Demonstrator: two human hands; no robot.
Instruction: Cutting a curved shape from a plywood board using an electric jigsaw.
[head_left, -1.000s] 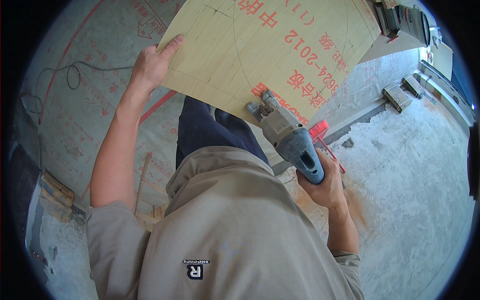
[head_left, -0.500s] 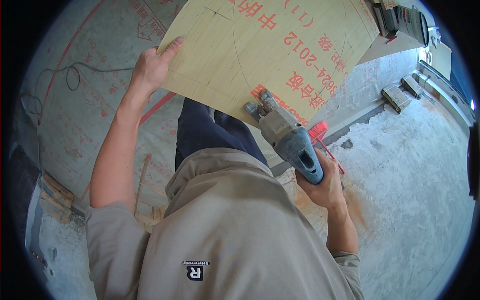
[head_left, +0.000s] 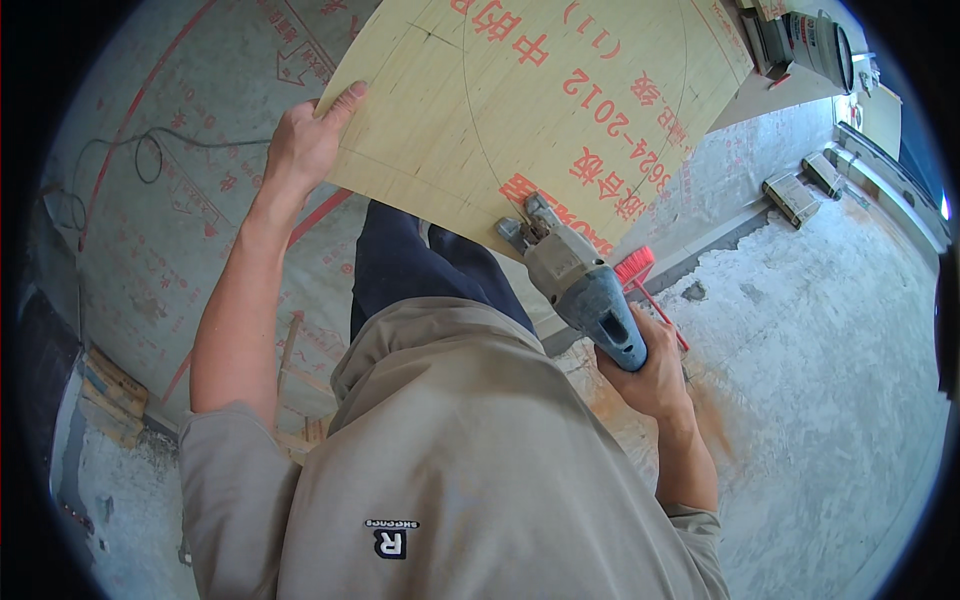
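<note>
A yellowish plywood board [head_left: 520, 110] with red printing and thin pencilled curves spans the top middle. My left hand [head_left: 308, 140] grips its left edge, the thumb on the upper face and the other fingers out of sight. My right hand [head_left: 648, 370] is wrapped around the rear handle of a dusty blue-and-grey jigsaw [head_left: 585, 285]. The metal front of the jigsaw rests at the board's near edge, close to where a pencilled curve runs. Its blade cannot be made out.
Below the board are my dark trouser legs [head_left: 440, 270]. A red brush [head_left: 634, 268] with a thin handle is behind the jigsaw. Two metal tins [head_left: 790, 200] stand by the right wall, a bucket [head_left: 825, 50] at the upper right. A grey cable [head_left: 200, 142] loops at the left.
The jigsaw has shifted slightly right and toward me along the board's near edge. My left hand has moved a little right and nearer, still holding the board.
</note>
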